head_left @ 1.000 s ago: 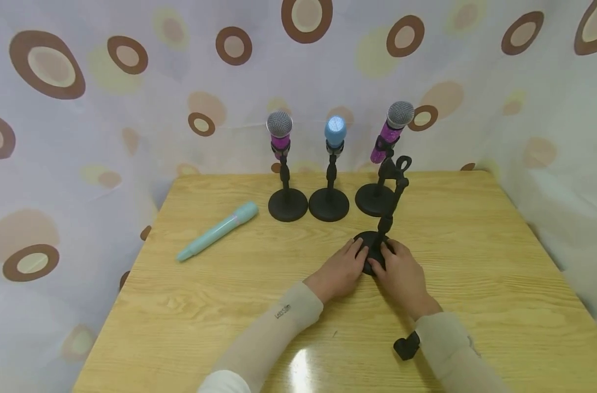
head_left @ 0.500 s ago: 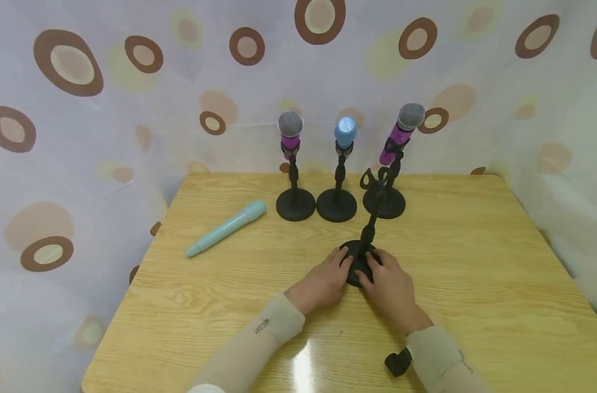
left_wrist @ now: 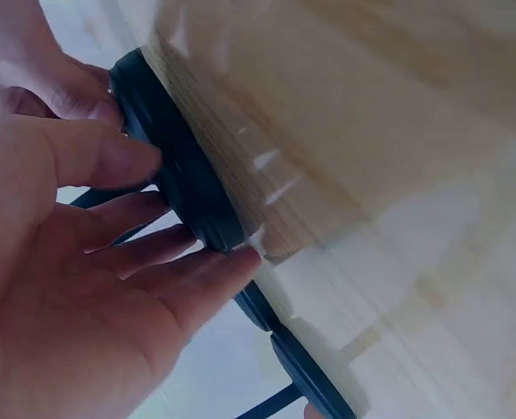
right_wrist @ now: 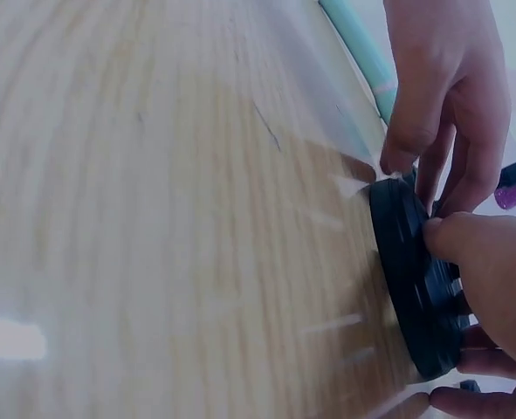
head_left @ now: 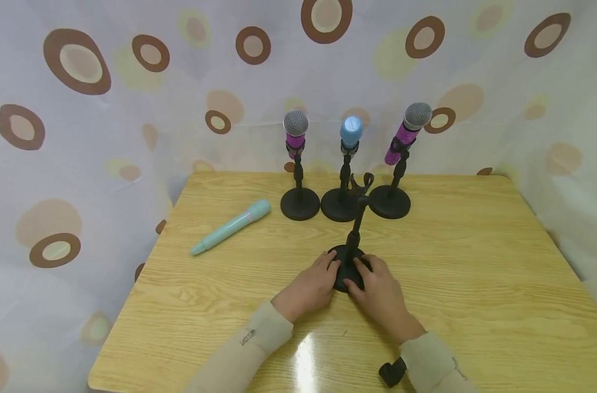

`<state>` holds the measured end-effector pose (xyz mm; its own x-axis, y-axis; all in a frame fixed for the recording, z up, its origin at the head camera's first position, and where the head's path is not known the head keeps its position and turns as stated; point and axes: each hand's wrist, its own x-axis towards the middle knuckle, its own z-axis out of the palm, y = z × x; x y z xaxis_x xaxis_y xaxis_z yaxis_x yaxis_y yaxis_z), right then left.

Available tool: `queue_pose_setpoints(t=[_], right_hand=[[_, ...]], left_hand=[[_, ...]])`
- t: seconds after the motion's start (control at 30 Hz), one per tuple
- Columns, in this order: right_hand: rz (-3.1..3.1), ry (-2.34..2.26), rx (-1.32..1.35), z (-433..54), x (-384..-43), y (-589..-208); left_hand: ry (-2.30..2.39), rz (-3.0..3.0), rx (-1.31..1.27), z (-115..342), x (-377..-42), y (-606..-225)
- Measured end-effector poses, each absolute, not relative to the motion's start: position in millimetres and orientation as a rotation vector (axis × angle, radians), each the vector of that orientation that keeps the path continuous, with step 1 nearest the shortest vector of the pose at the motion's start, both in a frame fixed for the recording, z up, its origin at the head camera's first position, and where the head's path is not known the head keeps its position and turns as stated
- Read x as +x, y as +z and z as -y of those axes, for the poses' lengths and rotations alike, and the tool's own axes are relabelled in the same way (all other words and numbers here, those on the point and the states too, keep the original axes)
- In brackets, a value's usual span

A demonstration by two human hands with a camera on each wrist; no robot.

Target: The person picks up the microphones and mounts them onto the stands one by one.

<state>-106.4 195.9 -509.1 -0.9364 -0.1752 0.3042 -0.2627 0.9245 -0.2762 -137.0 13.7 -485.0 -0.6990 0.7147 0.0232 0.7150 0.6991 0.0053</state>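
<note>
A black microphone stand (head_left: pixel 353 239) with a round base (right_wrist: pixel 406 271) and an open clip (head_left: pixel 361 184) on top stands upright near the table's middle. The clip holds no microphone. My left hand (head_left: pixel 308 289) grips the base's left edge, thumb and fingertips around the rim in the left wrist view. On the opposite side, my right hand (head_left: pixel 380 300) holds the base's right edge, thumb toward the front. In the head view, the clip overlaps the stand of a blue microphone (head_left: pixel 351 131) behind it.
Purple microphones with silver heads sit in stands at back left (head_left: pixel 295 124) and back right (head_left: pixel 409 128). A pale turquoise microphone (head_left: pixel 231 226) lies slantwise on the wooden table (head_left: pixel 475 284) at left. A patterned cloth (head_left: pixel 170 109) hangs behind. A black device (head_left: pixel 392 373) sits by the right sleeve.
Both hands have moved the stand left and nearer to me across the table, turning it so its clip points differently. The other stands and the lying microphone keep their places.
</note>
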Motion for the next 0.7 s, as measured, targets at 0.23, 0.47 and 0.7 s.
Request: queue_pose_setpoints(t=[0.23,0.47,0.7], right_hand=[[2.782,0.565,0.372,-182.5,-108.6,-513.8],[2.801,0.626,0.401,-177.8,-105.6,-514.7],[2.798,0.663,0.414,-176.3,-104.0,-514.1]], left_hand=[[0.055,2.917,-1.09,-4.4,-127.4,-484.9],[0.042,2.891,-1.087,-3.4,-127.0,-486.7],[-0.138,2.87,-1.202,8.2,-135.0,-483.8]])
